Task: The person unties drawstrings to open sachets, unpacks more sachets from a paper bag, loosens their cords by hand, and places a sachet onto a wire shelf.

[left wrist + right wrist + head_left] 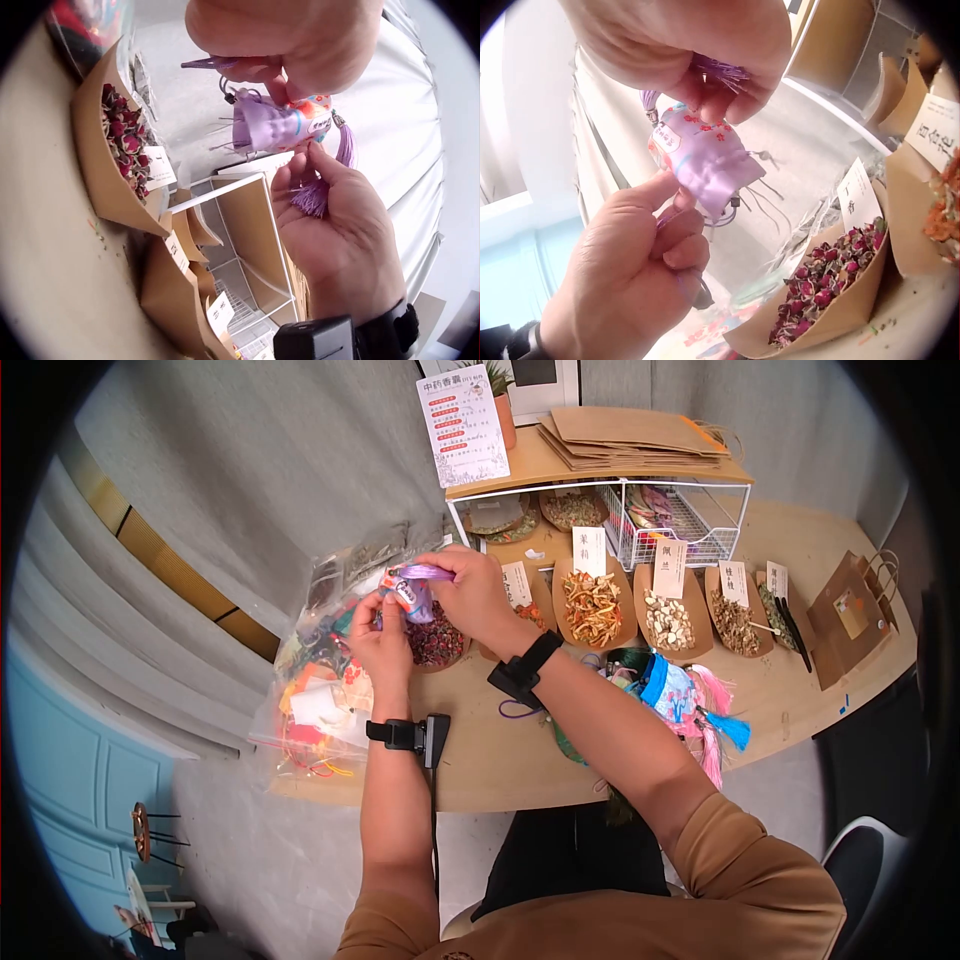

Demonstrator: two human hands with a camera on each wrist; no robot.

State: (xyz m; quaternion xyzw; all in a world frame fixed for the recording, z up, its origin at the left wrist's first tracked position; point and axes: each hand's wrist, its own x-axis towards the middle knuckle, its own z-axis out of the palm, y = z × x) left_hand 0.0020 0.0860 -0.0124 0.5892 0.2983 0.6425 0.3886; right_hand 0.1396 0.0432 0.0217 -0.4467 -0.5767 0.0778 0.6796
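Left hand (pixel 382 650) pinches 1 purple drawstring sachet (pixel 712 169), right hand (pixel 475 598) has its tassel (pixel 424 572) gripped, and it's all up above the surface (pixel 490 775), near a cardboard tray (pixel 847 309) of dried rosebuds (pixel 821 286).

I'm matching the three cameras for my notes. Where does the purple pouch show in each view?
Head: the purple pouch is above and left of centre, pinched by the left hand.
Left wrist: the pouch is above and a little right of centre.
Right wrist: the pouch is near the centre.
Shared landmark: dried rosebuds, at left in the left wrist view, lower right in the right wrist view.
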